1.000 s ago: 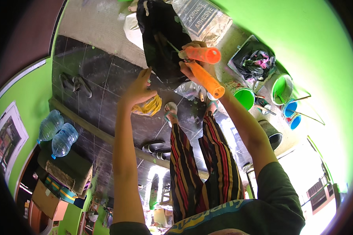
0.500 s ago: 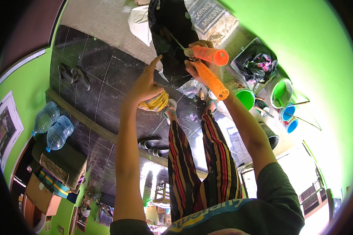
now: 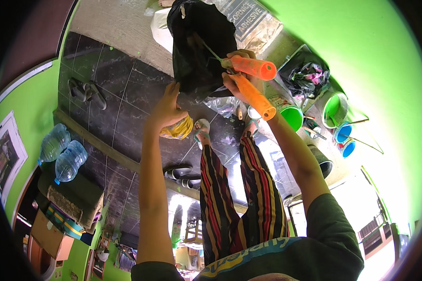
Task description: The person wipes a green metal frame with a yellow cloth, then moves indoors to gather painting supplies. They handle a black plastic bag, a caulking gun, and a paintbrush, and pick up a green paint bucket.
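Note:
My right hand [image 3: 239, 77] is closed around two paint roller handles, an orange-red handle [image 3: 255, 67] and an orange handle [image 3: 254, 98]. A thin metal rod [image 3: 210, 50] runs from them over the black plastic bag [image 3: 197, 70]; the roller ends are hidden or too dark to tell. The bag hangs opened out in front of me. My left hand [image 3: 169, 107] is at the bag's left edge, its fingertips against it. Below that palm bulges a crumpled yellow bundle [image 3: 179, 128], cloth or plastic, which the curled fingers seem to hold.
Paint buckets stand on the right, among them a green-lined bucket [image 3: 291, 118] and a blue bucket [image 3: 344, 132]. A tray covered in black plastic [image 3: 307, 77] lies by the wall. Paper sack [image 3: 255, 23] lies ahead. Sandals [image 3: 88, 93] and large water bottles [image 3: 71, 160] are leftward.
My left hand has shifted slightly left and its pointing finger has drawn in to the bag's edge. The yellow bundle moved along with it. The black bag spreads wider; the right hand barely moved.

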A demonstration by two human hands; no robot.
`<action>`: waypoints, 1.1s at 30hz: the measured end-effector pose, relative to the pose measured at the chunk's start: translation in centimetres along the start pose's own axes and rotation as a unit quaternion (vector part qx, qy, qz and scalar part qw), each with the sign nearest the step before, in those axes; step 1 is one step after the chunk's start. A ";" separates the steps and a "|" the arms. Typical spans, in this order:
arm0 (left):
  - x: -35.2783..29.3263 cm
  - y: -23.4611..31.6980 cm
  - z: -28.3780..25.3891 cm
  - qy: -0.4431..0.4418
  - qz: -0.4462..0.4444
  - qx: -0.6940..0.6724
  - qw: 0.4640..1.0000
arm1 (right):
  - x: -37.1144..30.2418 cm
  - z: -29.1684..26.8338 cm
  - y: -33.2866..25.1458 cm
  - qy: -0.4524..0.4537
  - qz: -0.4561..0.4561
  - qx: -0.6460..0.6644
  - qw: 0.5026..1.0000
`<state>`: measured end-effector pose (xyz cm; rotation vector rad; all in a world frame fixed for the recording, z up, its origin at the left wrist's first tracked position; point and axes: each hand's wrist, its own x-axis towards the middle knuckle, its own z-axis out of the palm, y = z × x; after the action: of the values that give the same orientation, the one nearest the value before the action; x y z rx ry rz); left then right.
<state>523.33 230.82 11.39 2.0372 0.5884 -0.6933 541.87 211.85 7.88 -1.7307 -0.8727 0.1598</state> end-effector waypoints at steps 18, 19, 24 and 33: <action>-1.7 -0.2 1.1 -0.002 -0.023 -0.031 0.999 | -0.1 -1.9 -0.9 -0.038 0.162 0.131 0.977; -1.6 -0.3 1.2 -0.001 -0.018 -0.031 0.999 | -0.1 -1.9 0.0 -0.017 0.157 0.159 0.975; -1.9 -0.3 1.5 -0.003 -0.030 -0.028 0.999 | -0.2 -2.9 1.7 0.028 0.203 0.249 0.947; -1.8 0.3 1.8 -0.005 -0.030 -0.056 0.998 | 0.1 -3.0 1.5 0.010 0.205 0.256 0.944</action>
<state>521.74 228.82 11.93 1.9182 0.6691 -0.6909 544.20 209.46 7.65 -1.3913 -0.3901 0.5927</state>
